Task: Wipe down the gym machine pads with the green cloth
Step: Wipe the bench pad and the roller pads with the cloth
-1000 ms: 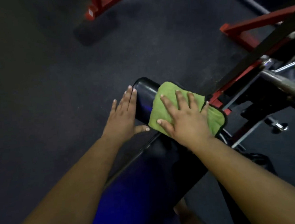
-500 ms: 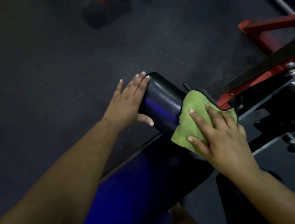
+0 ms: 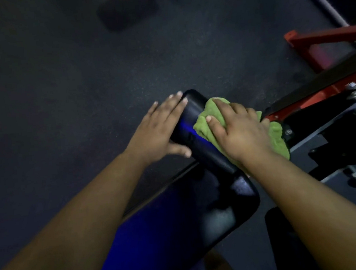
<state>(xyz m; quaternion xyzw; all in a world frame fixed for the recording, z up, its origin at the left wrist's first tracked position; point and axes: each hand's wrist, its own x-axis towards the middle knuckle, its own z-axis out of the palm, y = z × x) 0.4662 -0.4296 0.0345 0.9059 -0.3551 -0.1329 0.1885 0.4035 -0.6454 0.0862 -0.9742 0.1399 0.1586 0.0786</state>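
- Green microfibre: the green cloth point(image 3: 239, 128) lies bunched on the right-hand half of the black roller pad point(image 3: 195, 120), draped over its top and its far side, next to the red machine frame point(image 3: 311, 103).
- Head view, progress: wiping is under way on the roller pad. The left end of the roller is bare and glossy, with a blue reflection along it; whether that part has been wiped cannot be told from the sheen alone.
- Head view, remaining work: the flat seat pad point(image 3: 180, 224) in the foreground carries no cloth. A pale dull patch near its far right corner may be residue or merely reflected light. I judge the seat pad, and possibly the roller's left end and underside, as outstanding. Any further pads on the machine are out of frame.
- Head view, right grip: the right hand point(image 3: 240, 135) rests palm-down on the cloth, fingers moderately spread and curved over the roller. It presses the cloth against the pad rather than pinching it. The thumb is hidden, so a partial clasp underneath cannot be excluded.
- Head view, left grip: the left hand point(image 3: 159, 132) holds nothing. Its fingers lie straight and close together along the roller's left end cap, and the thumb touches the near side. In my judgement it steadies the roller against turning.
- Head view, surroundings: the dark rubber floor point(image 3: 73, 83) shows no other cleaning items.
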